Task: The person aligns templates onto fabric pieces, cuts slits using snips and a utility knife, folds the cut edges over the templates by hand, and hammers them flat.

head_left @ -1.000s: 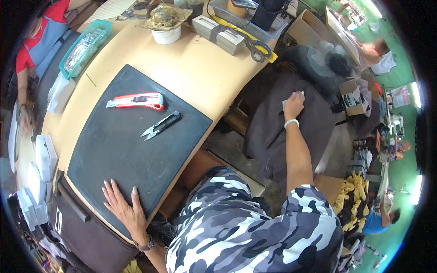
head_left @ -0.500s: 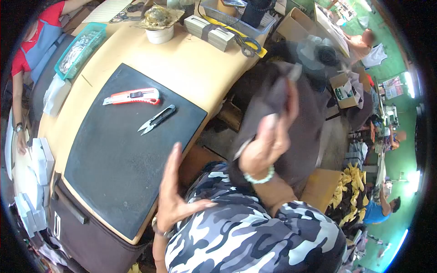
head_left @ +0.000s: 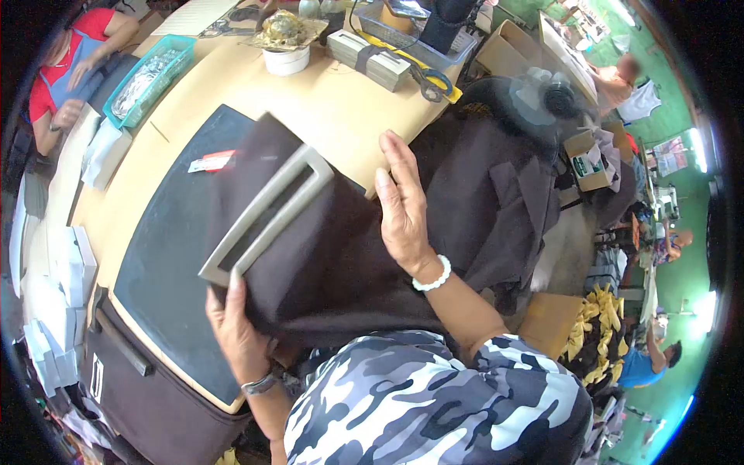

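A dark brown fabric piece (head_left: 318, 271) spreads over my lap and the near part of the black cutting mat (head_left: 167, 263). On it lies a long pale grey rectangular frame (head_left: 271, 209) with a slot down its middle, set at a slant. My left hand (head_left: 239, 329) grips the fabric's lower left edge, thumb at the frame's lower end and fingers partly hidden beneath. To the right, my right hand (head_left: 404, 217) is raised with fingers stretched out, holding nothing. A red and white utility knife (head_left: 211, 161) pokes out from behind the fabric; the thread snips are hidden.
A teal basket of small metallic parts (head_left: 151, 81), a white tub (head_left: 287, 60) and a banded stack of grey strips (head_left: 368, 60) stand along the table. Scissors (head_left: 438, 84) lie at its far corner. A fan (head_left: 542, 101) stands right; a co-worker (head_left: 74, 70) sits left.
The fabric with the grey frame has come from my right side onto the mat, covering the snips and part of the knife. My left hand has closed on its edge; my right hand has opened.
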Tool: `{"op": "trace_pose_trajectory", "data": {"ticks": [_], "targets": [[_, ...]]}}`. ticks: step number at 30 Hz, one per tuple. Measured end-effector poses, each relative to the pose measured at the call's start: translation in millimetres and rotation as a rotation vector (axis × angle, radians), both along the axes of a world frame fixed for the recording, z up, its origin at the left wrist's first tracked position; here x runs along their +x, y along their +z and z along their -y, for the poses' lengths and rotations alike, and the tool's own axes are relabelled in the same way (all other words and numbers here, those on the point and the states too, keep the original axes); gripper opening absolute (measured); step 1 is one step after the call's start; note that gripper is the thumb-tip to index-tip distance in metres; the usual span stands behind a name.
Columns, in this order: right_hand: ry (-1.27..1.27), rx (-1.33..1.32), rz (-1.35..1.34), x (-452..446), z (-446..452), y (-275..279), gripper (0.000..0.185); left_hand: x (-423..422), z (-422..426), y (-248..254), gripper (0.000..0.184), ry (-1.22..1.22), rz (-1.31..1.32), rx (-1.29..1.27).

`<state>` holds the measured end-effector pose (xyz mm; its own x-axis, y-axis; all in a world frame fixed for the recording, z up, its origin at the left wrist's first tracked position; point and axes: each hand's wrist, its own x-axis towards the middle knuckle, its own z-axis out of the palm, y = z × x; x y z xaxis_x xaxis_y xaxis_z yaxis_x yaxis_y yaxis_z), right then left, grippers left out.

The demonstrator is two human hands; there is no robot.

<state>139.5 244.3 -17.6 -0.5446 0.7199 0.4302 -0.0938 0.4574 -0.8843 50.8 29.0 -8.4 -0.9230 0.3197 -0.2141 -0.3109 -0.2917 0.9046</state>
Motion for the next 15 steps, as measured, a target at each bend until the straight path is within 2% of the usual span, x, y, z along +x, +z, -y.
{"op": "trace_pose_trajectory", "data": {"ticks": [2,3,4,5,7,8,9,10,12,14,15], "targets": [[0.174,0.016,-0.002,-1.9,-2.5,-4.1,0.062,2.2,23.9,13.9,0.032,0.054,-0.122,-0.107],[0.302,-0.019,0.047,-9.1,-3.8,-3.3,0.076,-6.8,53.5,4.5,0.027,-0.025,-0.7,-0.386],[0.403,0.092,0.062,-19.3,-3.1,-0.6,0.081,-8.4,68.9,2.4,0.027,-0.013,-0.812,-0.375],[0.583,0.015,0.027,-29.1,-1.4,12.8,0.082,-8.0,78.8,4.2,0.026,-0.005,-0.855,-0.305],[1.01,-0.196,-0.057,-48.8,2.2,27.4,0.091,-11.2,96.6,10.4,0.026,-0.049,-0.682,-0.018],[1.264,-0.33,-0.103,-57.8,4.3,30.3,0.101,-12.9,93.4,34.4,0.031,-0.161,-0.452,0.229],[1.382,-0.416,-0.043,-53.1,13.1,53.6,0.115,-17.7,107.4,34.5,0.035,-0.071,-0.499,0.111],[1.456,-0.605,-0.01,-56.0,21.8,53.4,0.119,-17.7,118.9,32.6,0.03,0.186,-0.409,-0.029],[1.597,-0.824,0.002,-57.7,42.6,57.9,0.11,-23.9,132.3,42.4,0.036,0.445,-0.393,-0.192],[1.694,-0.706,0.055,-69.7,63.6,64.7,0.095,-23.1,162.8,45.0,0.038,0.549,-0.367,-0.218],[1.662,-0.478,0.181,-69.9,72.6,79.0,0.073,-19.1,176.1,49.3,0.039,0.619,-0.369,-0.251]]}}
